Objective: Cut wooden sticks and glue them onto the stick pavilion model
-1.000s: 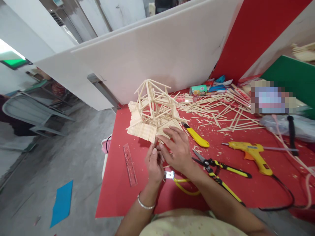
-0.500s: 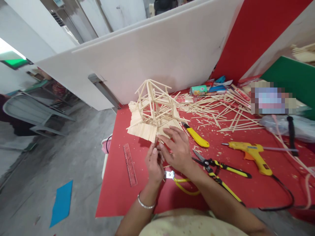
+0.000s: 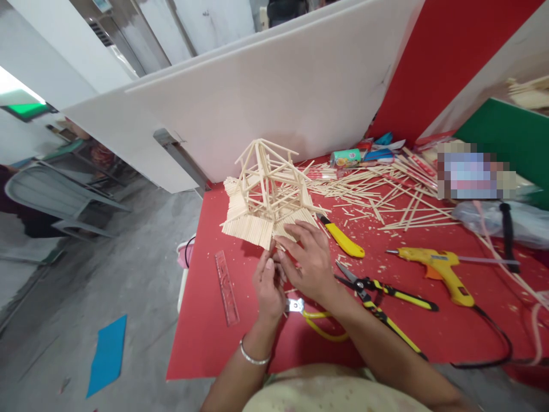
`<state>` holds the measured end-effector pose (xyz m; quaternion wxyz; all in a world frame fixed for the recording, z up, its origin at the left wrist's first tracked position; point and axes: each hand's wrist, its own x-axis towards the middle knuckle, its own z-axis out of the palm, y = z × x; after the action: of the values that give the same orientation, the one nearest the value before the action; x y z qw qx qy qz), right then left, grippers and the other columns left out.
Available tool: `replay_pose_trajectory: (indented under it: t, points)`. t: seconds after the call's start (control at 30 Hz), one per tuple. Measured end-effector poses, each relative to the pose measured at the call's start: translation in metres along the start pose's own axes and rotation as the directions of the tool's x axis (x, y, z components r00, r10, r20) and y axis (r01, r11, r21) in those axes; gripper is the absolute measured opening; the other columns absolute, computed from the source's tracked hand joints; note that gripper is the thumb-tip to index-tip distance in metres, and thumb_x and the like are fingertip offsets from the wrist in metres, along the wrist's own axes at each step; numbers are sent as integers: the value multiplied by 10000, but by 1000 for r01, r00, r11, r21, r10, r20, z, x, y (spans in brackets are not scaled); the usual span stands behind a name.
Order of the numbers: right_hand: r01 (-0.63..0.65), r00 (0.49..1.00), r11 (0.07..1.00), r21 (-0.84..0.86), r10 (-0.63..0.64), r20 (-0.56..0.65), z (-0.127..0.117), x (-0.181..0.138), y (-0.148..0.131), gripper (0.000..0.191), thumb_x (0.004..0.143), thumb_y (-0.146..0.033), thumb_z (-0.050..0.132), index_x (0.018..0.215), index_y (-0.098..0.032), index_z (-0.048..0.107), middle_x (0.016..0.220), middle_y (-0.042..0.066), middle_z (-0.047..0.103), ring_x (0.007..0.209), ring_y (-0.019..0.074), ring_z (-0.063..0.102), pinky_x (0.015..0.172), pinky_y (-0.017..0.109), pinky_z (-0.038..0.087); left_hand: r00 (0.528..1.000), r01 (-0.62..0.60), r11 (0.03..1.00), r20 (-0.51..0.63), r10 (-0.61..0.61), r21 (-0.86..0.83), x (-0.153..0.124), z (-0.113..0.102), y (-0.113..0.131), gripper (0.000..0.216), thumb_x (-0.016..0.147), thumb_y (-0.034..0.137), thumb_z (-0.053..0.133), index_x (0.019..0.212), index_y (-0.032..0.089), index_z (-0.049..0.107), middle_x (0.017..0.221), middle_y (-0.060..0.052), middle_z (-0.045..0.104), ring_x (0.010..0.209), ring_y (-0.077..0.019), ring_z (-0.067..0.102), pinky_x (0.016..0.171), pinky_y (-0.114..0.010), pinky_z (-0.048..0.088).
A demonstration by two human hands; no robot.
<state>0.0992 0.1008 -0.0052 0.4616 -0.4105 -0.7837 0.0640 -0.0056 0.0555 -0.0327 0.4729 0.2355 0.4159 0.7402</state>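
Note:
A small house model (image 3: 266, 194) built of thin wooden sticks stands on the red table (image 3: 214, 332). My left hand (image 3: 266, 289) is just in front of its near edge, fingers pinched together by the model's corner; what they hold is too small to make out. My right hand (image 3: 309, 260) rests beside it with fingers stretched toward the model's near edge, fingertips touching the sticks there. A bangle sits on my left wrist.
A clear ruler (image 3: 226, 287) lies left of my hands. A yellow utility knife (image 3: 343, 237), black-and-yellow shears (image 3: 377, 292), a yellow glue gun (image 3: 441, 270) with its cord, and loose sticks (image 3: 386, 194) lie to the right. A white board (image 3: 278, 103) stands behind.

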Motion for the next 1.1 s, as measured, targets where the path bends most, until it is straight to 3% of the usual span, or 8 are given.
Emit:
replay_pose_trajectory:
  t: [1.1]
  points:
    - [13, 1000, 1000, -2, -13, -14, 0, 0, 0, 359, 895, -253, 639, 1253, -270, 646, 1373, 83, 596, 1339, 303, 479, 1111, 545, 407, 1000, -12, 1000, -6, 12, 2, 1, 0, 0, 411, 855, 383, 728, 1221, 197, 739, 767, -28, 697, 632, -88, 587, 617, -189, 472]
